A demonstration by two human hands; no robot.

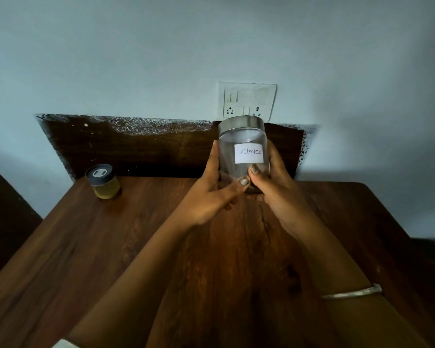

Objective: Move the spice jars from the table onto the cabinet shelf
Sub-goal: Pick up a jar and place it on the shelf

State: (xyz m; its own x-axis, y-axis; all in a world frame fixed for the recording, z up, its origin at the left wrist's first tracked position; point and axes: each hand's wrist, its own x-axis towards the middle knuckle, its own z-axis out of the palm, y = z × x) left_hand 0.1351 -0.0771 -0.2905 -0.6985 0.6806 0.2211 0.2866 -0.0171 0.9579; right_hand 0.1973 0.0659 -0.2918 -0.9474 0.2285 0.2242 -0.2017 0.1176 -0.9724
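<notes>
Jar (pixel 242 149) (labelled "cloves") upright between both hands above table (pixel 111 247)

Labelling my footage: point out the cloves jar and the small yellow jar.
cloves jar (pixel 248 153): head view, on its white label.
small yellow jar (pixel 106 190): head view, on its glass body.

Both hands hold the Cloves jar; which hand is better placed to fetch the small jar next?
Left, probably. The small dark-lidded jar stands on the table, far out on the side of the left hand; the right hand would have to cross the Cloves jar.
</notes>
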